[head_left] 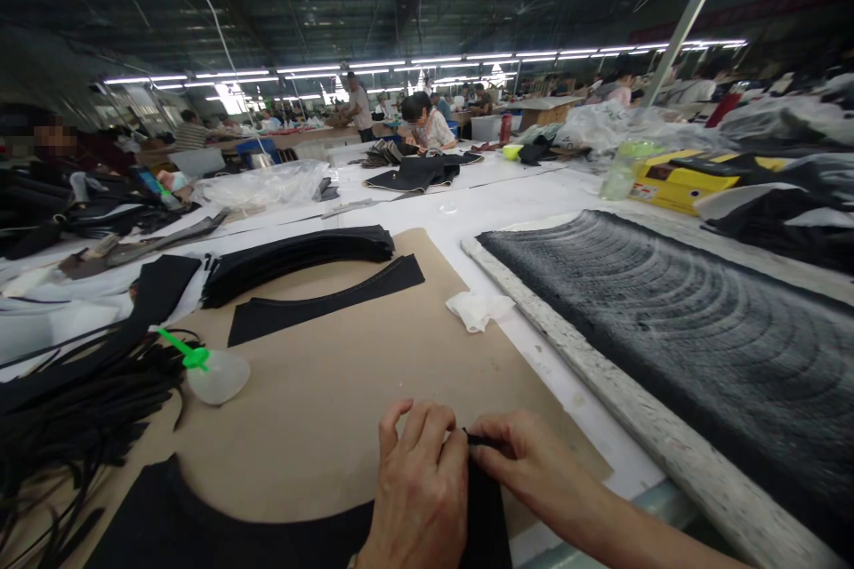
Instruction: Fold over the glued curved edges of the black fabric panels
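Bottom centre: right hand (527, 462) pinched curved black fabric panel (487, 516), seemingly light, soft, best edge-held; left hand (427, 484) atop, grip unclear.

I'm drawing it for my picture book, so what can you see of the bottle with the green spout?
The bottle is squat, rounded and cloudy white, like soft plastic. Its bright green cap carries a long, thin green spout. It tips left, spout toward the dark strips; I can't tell if it lies fully on its side. It rests on the tan sheet, and neither the left hand nor the right hand touches it. Its contents aren't clear.
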`<state>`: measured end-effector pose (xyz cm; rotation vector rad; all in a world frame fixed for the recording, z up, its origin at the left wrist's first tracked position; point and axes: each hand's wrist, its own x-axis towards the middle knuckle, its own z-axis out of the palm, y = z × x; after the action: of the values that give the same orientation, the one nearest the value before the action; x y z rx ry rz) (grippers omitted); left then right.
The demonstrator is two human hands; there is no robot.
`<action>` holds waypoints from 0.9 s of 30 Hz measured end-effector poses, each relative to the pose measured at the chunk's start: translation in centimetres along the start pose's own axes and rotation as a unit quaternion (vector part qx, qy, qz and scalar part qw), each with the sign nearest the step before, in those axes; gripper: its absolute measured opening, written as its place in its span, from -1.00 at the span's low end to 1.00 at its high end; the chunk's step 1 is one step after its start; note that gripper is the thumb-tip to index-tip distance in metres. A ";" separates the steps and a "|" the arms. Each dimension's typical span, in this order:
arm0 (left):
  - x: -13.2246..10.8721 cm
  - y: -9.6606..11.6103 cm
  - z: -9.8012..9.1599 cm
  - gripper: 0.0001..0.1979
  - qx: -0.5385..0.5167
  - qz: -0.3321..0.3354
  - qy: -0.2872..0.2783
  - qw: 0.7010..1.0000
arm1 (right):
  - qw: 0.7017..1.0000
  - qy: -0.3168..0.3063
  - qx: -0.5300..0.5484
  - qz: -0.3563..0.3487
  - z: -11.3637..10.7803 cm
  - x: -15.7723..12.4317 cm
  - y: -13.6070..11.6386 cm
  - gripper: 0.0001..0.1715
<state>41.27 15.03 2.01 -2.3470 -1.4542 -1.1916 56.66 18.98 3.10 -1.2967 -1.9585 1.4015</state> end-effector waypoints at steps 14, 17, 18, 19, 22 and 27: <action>1.3 -0.5 -0.6 -0.82 -0.014 -0.128 -0.012 0.992 | 0.997 0.016 -0.068 0.027 0.4 -0.3 0.7 -0.78; 1.2 -1.3 -0.8 -0.79 -0.058 -0.179 -0.034 0.981 | 0.993 0.011 -0.106 0.052 0.3 0.2 1.1 -0.76; 0.9 -1.6 -0.8 -0.79 -0.071 -0.176 -0.045 0.981 | 0.991 0.016 -0.122 0.052 0.3 0.3 1.1 -0.76; 0.4 -1.8 -0.7 -0.78 -0.078 -0.157 -0.056 0.983 | 0.989 0.026 -0.139 0.049 0.2 0.4 1.1 -0.76; -1.4 -2.1 -0.3 -0.74 -0.052 -0.044 -0.091 0.993 | 0.978 0.065 -0.193 0.042 -0.1 0.5 1.2 -0.85; -3.2 -2.5 0.7 -0.62 0.043 0.087 -0.123 0.988 | 0.958 0.091 -0.273 0.003 0.0 0.4 1.6 -0.85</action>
<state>38.90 14.45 -1.33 -2.5715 -1.3015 -0.8033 57.20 19.44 1.65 -1.5917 -2.2945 0.7193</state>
